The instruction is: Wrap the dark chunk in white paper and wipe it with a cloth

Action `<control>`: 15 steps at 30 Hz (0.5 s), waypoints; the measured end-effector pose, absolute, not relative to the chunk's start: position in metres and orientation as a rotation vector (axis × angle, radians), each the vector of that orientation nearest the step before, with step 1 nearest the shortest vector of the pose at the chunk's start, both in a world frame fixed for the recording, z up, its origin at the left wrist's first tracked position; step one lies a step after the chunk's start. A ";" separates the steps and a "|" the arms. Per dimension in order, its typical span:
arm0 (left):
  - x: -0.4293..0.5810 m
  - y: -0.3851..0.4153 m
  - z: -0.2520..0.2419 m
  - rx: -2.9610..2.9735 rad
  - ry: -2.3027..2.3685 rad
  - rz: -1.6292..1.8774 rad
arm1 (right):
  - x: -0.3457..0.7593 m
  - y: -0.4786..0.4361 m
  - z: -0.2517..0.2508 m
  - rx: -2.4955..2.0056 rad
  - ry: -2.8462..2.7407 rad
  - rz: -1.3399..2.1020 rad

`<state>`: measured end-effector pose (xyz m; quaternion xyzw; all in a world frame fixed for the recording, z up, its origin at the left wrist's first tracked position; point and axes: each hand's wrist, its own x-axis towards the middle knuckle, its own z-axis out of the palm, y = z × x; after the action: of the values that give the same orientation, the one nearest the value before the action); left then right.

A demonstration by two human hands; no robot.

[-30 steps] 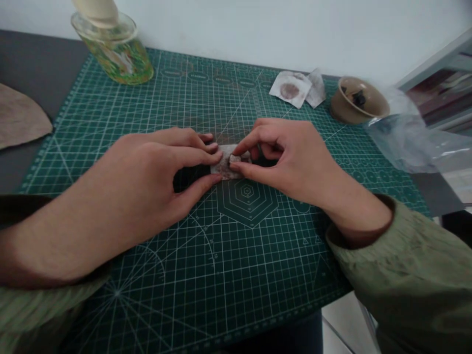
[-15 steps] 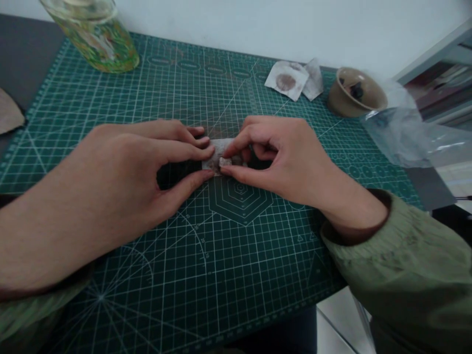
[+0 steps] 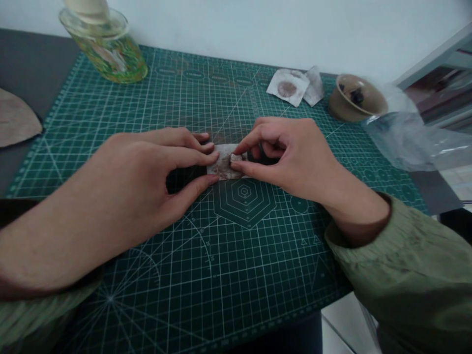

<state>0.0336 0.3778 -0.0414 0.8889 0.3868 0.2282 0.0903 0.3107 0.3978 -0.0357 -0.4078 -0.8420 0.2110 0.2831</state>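
Observation:
A small folded strip of stained paper [image 3: 223,162], pale with brownish marks, lies flat on the green cutting mat [image 3: 243,255] at the middle. My left hand [image 3: 129,182] comes in from the left and presses the strip's left end with its fingertips and thumb. My right hand [image 3: 283,157] pinches the strip's right part between thumb and forefinger. The fingertips of the two hands nearly meet, and they hide part of the strip.
Behind the hands are a glass bottle [image 3: 108,49], a brown-stained paper square [image 3: 286,88] and a small ceramic cup [image 3: 356,98]. A clear plastic bag [image 3: 413,137] lies at right. A tan paper piece [image 3: 14,118] rests at far left.
The view shifts a little between frames. Both hands keep the same hold on the paper strip, with only slight finger movement.

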 end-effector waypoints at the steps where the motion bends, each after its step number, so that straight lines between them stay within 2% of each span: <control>1: 0.033 0.378 -0.041 2.647 1.160 0.682 | 0.310 0.398 -0.036 -1.078 -2.256 0.558; 6: 0.032 0.380 -0.044 2.620 1.190 0.700 | 0.308 0.395 -0.036 -1.068 -2.292 0.620; 11: 0.031 0.381 -0.045 2.598 1.168 0.711 | 0.308 0.397 -0.036 -1.121 -2.262 0.504; 15: 0.032 0.381 -0.045 2.608 1.180 0.705 | 0.308 0.397 -0.036 -1.069 -2.298 0.588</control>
<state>0.0317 0.3809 -0.0450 0.8804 0.3985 0.2380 0.0967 0.3078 0.3968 -0.0358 -0.3959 -0.8513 0.2179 0.2667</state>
